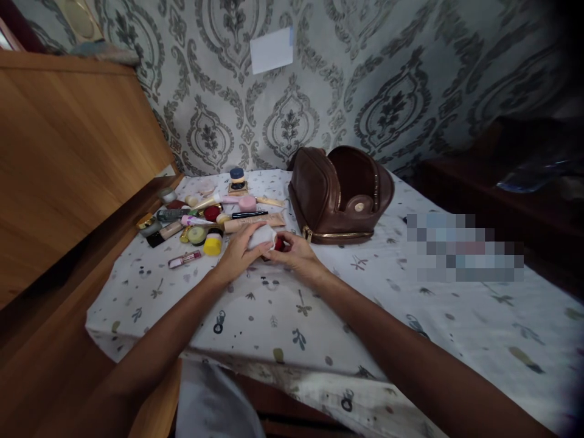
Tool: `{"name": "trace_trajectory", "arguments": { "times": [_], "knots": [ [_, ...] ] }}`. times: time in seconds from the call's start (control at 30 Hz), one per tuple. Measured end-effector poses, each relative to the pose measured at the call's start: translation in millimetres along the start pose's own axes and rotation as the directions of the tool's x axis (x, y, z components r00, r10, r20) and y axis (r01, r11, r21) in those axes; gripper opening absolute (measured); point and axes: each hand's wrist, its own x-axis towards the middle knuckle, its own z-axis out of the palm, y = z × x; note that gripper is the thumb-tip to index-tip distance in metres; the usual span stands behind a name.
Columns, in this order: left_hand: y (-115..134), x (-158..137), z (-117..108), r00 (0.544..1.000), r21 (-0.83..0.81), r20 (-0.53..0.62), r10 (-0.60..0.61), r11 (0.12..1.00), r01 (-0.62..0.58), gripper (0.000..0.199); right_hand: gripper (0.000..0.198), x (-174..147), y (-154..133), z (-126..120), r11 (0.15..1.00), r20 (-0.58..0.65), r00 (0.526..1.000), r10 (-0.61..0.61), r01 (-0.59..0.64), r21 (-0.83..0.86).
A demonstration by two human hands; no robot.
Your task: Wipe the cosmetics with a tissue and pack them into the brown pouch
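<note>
Near the far edge of the table, the brown bag looks like smooth leather, softly glossy, with a shiny metal zip, while the white wipe appears matt like cloth or paper, the table cover is matt fabric, and the panel along the left edge is smooth wood.

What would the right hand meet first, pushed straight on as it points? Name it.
Probably the crumpled white cloth-like bundle in the left hand, directly ahead of the right hand; exact depth is unclear.
</note>
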Motion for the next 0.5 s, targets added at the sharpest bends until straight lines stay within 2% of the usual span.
{"name": "trace_trajectory", "arguments": {
  "times": [0.13,0.23,0.33,0.5],
  "knots": [
    [0.5,1.9,-1.9,0.997,-0.105,-0.035,-0.065,0.993,0.061,0.048,0.044,-4.3,-7.7,2.7,0.975,0.007,0.999,0.046,-0.047,0.219],
    [0.6,2.3,-2.5,0.991,-0.169,-0.077,-0.109,0.981,0.094,0.047,0.043,-5.5,-11.5,2.5,0.931,0.063,0.993,0.095,-0.112,0.348],
    [0.9,2.8,-3.0,0.986,-0.22,-0.121,-0.117,0.971,0.089,0.045,0.041,-5.7,-13.0,1.0,0.897,0.131,0.985,0.116,-0.161,0.411],
    [-2.8,3.5,-2.7,0.966,-0.28,-0.206,-0.158,0.955,0.097,0.037,0.035,-4.9,-12.5,-1.5,0.862,0.174,0.982,0.079,-0.154,0.482]
  ]
}}
